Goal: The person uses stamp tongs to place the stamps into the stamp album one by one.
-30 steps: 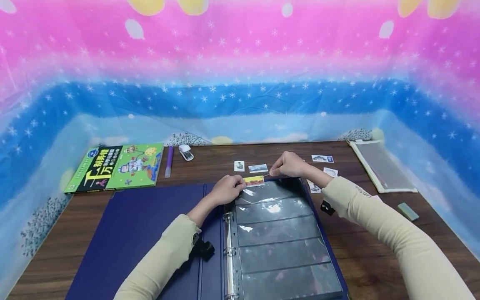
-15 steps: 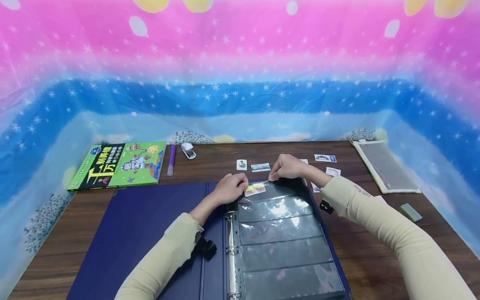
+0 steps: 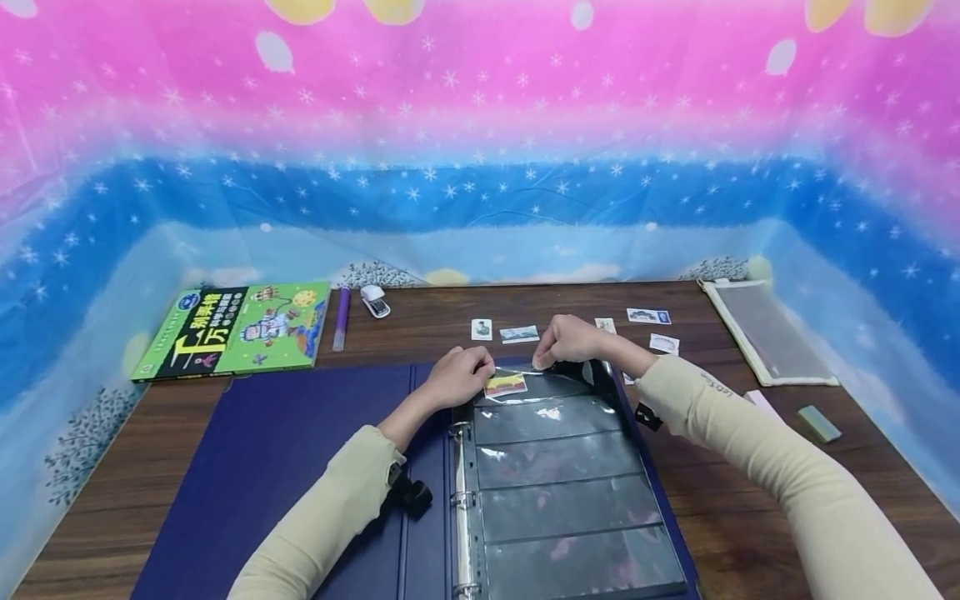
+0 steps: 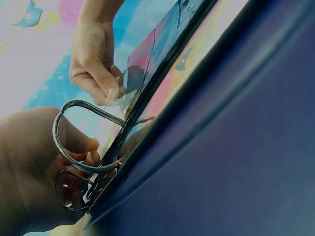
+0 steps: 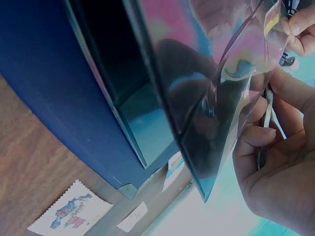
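A dark blue stamp album (image 3: 300, 467) lies open, its black page of clear pockets (image 3: 562, 504) on the right. A yellow-and-red stamp (image 3: 506, 384) lies at the top pocket, near its left end. My left hand (image 3: 459, 377) pinches the page's top edge beside the stamp. My right hand (image 3: 573, 340) is at the top edge farther right. In the right wrist view, metal tweezers (image 5: 268, 105) lie in its curled fingers, next to the lifted clear film (image 5: 246, 83). The tweezers' tips are hidden. Metal binder rings (image 4: 56, 128) stand close to the left hand.
Several loose stamps lie behind and right of the album, including a blue-grey stamp (image 3: 519, 334). A green book (image 3: 277, 329), a purple pen (image 3: 342, 321) and a small white-and-dark object (image 3: 376, 302) are at left. A mesh pouch (image 3: 776, 333) and a pale green block (image 3: 819, 423) are at right.
The stamp has moved down from the page's top edge into the top pocket area. My right hand has come slightly lower and closer to the page; the left has stayed beside the stamp.
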### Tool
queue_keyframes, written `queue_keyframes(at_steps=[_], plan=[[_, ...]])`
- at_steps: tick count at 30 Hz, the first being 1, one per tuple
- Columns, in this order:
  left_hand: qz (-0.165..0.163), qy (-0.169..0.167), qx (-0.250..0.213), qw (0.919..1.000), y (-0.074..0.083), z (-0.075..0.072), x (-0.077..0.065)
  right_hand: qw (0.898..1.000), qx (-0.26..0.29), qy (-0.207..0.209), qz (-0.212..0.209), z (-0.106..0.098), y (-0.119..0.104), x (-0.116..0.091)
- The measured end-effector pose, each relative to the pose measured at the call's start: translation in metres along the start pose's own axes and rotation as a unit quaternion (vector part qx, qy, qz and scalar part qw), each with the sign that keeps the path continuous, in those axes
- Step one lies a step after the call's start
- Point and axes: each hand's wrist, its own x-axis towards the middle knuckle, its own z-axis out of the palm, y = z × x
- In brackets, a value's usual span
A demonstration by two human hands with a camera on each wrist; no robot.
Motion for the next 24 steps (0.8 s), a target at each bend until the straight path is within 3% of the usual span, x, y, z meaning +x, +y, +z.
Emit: queue_keyframes(at_steps=[24], plan=[[-0.006, 0.016, 0.014, 0.9998, -0.0017, 0.0024, 0.0024, 0.998, 0.036, -0.028, -0.047, 0.0079, 0.0071, 0.0056]])
